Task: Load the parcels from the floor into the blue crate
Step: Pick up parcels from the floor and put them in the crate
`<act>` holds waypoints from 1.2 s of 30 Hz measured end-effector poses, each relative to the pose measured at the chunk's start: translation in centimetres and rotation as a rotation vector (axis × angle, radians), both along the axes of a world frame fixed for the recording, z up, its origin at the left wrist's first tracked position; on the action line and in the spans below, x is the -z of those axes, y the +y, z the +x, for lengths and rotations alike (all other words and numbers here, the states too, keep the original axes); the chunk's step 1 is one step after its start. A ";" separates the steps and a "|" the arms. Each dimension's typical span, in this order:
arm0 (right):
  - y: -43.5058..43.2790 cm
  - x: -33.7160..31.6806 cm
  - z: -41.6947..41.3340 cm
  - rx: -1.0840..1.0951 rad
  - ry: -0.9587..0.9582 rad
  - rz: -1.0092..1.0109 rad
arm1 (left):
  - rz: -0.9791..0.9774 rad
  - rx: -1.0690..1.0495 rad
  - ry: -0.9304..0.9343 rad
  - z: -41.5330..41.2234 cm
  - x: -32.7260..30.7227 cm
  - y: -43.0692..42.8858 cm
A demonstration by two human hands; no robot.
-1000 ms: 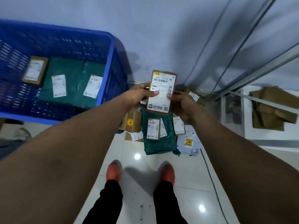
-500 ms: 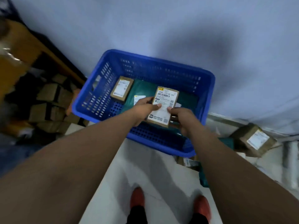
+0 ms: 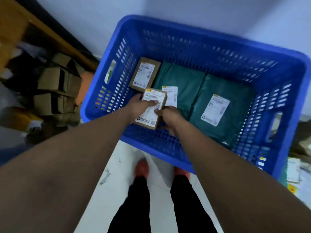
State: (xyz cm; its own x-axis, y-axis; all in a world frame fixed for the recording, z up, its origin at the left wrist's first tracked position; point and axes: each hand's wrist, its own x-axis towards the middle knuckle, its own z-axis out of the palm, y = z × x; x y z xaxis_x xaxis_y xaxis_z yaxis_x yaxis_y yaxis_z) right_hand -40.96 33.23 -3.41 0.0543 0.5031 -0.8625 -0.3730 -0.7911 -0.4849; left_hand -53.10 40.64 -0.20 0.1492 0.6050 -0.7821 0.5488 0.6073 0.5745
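Note:
A small brown cardboard parcel [image 3: 150, 113] with a white label is held inside the blue crate [image 3: 170, 33], low over its near left part. My left hand [image 3: 140, 107] grips its left edge, thumb across the label. My right hand [image 3: 170, 116] grips its right edge, thumb on the label. In the crate lie another small brown box [image 3: 144, 74] at the far left and two green mailer bags [image 3: 180, 81] [image 3: 223, 91], each with a white label.
Stacked cardboard boxes [image 3: 53, 91] and a wooden edge [image 3: 25, 19] crowd the floor to the left of the crate. More parcels [image 3: 293, 170] lie on the floor at the right edge. My red shoes [image 3: 142, 167] stand on white tiles just before the crate. A wall rises behind.
My view swung left from the floor pile to the crate. Both hands carried the small brown parcel over the rim and lowered it into the crate.

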 end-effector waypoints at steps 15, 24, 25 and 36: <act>-0.5 7.5 2.5 -0.731 -0.355 -0.001 | -0.291 0.624 0.283 0.1 7.8 0.7; -2.3 6.9 1.6 -0.976 -0.518 0.071 | -0.303 0.906 0.444 1.3 10.5 2.1; -2.8 6.8 1.6 -0.997 -0.505 0.049 | -0.382 0.903 0.486 1.4 9.8 1.8; -7.6 4.0 3.2 -1.015 -0.877 -0.053 | -0.317 1.184 0.522 5.7 11.9 -4.9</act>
State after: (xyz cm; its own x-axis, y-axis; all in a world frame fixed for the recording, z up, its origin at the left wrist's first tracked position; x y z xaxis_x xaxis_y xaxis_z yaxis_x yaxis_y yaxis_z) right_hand -37.75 25.60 -7.38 0.2205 0.6173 -0.7552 0.8015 -0.5559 -0.2204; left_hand -47.37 35.75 -12.14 0.0965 0.1017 -0.9901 0.9463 -0.3179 0.0596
